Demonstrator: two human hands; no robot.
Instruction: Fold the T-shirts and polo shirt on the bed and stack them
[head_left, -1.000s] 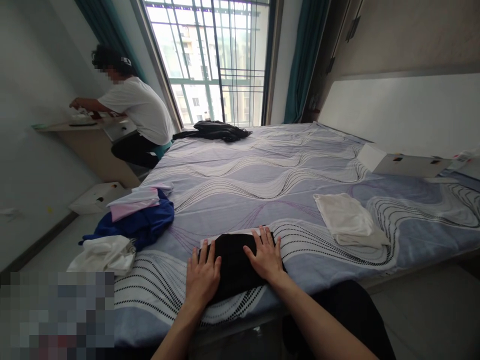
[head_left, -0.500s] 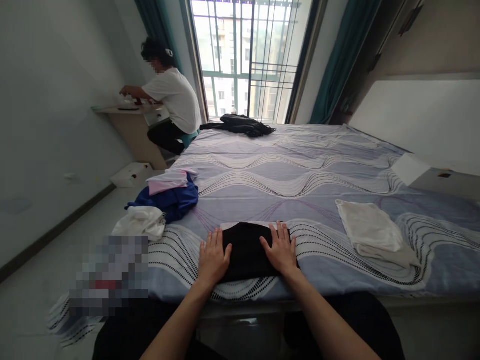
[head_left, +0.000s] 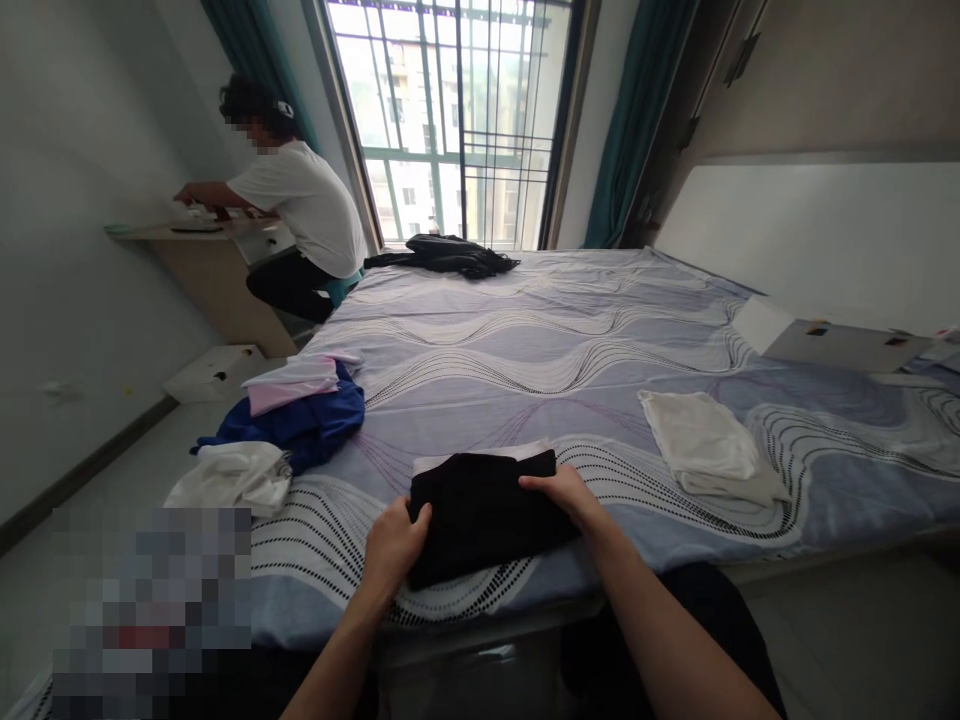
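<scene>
A folded black garment (head_left: 484, 520) lies at the near edge of the bed, a strip of pale cloth (head_left: 435, 463) showing along its far side. My left hand (head_left: 397, 545) grips the garment's left edge, thumb on top and fingers tucked out of sight. At the right edge my right hand (head_left: 566, 490) holds it the same way, the thumb pressed on the black fabric. Folded white and cream clothes (head_left: 705, 440) rest to the right of my hands. Off to the left are a crumpled white garment (head_left: 232, 478) and a blue garment (head_left: 315, 415) with a pink-and-white one (head_left: 292, 385) on top.
The patterned bedsheet (head_left: 495, 360) spreads toward the window. A black bag or garment (head_left: 450, 256) lies at its far end. A white box (head_left: 847, 345) sits on the right. A person in a white shirt (head_left: 307, 210) sits at a desk (head_left: 202, 270) on the left.
Both hands were flat on the black garment with fingers spread; now they grip its left and right edges. The view has turned slightly right.
</scene>
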